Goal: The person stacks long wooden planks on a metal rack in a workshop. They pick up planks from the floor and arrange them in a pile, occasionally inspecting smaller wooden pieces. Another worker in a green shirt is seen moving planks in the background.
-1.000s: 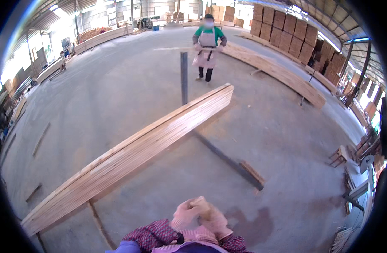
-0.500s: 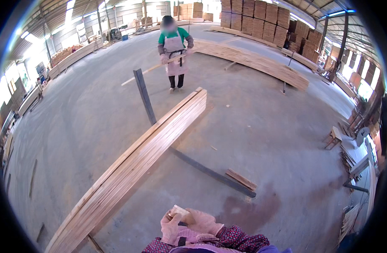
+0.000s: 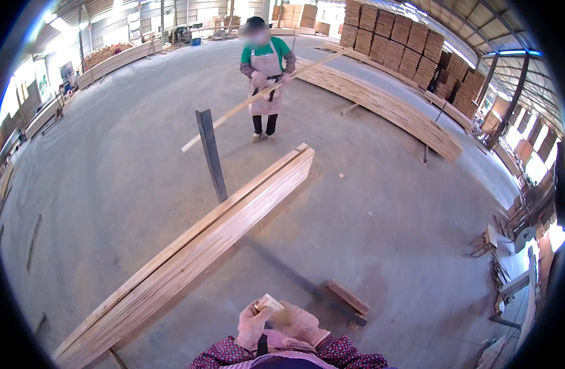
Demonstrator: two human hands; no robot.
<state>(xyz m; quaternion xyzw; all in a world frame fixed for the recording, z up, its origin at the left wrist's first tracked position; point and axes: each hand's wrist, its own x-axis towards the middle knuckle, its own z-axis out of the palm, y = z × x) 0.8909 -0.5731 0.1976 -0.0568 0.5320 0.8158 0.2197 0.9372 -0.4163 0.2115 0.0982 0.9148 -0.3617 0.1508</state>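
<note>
Close in front of my body, both hands hold a small pale ridged piece (image 3: 269, 302), perhaps wood; its exact kind I cannot make out. My left hand (image 3: 252, 324), in a light pinkish glove, is closed round its left side, the thumb on top. My right hand (image 3: 301, 325), gloved alike, closes on the other side, with its fingertips partly hidden. Beyond my hands, to the left, a stack of long pale boards (image 3: 196, 252) runs diagonally away; neither hand touches it.
A dark metal upright (image 3: 210, 154) rises behind the boards, and a dark bar (image 3: 295, 277) runs low beneath them with a short wood offcut (image 3: 348, 297) beside it. A co-worker (image 3: 267, 80) carries a long thin strip (image 3: 233, 112). More boards (image 3: 381, 104) lie behind.
My view has shifted slightly. Both hands stay closed on the small piece, slightly more upright now. The co-worker's strip has swung, its right end now reaching farther up and right.
</note>
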